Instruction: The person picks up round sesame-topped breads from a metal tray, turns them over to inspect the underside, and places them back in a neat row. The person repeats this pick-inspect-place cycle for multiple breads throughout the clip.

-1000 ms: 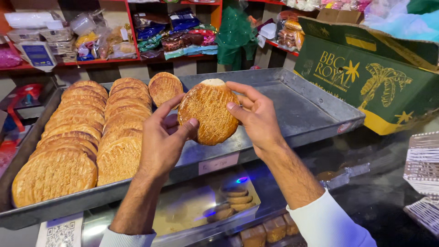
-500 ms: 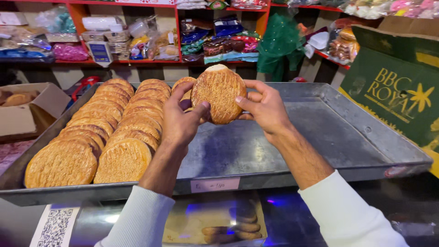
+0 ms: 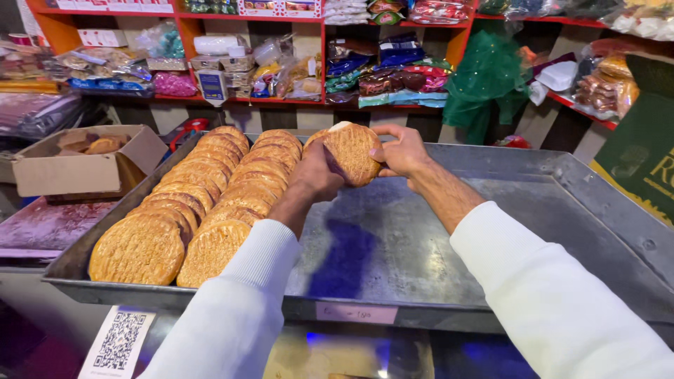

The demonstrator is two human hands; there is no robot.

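Golden-brown, a round flatbread point(image 3: 353, 153) is pinched upright by its edges between the left hand point(image 3: 317, 173) and right hand point(image 3: 401, 151), above the metal tray point(image 3: 449, 238), beside the overlapping rows of flatbreads point(image 3: 203, 203), seemingly for lining up.

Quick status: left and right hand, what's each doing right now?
Left hand: closed on the round golden-brown flatbread, gripping its left edge.
Right hand: closed on the same flatbread, pinching its right edge.

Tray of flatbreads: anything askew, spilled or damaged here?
Nothing stands out. The flatbreads lie in two neat overlapping rows on the tray. The left hand and right hand hold one flatbread upright at the far end; it looks whole.
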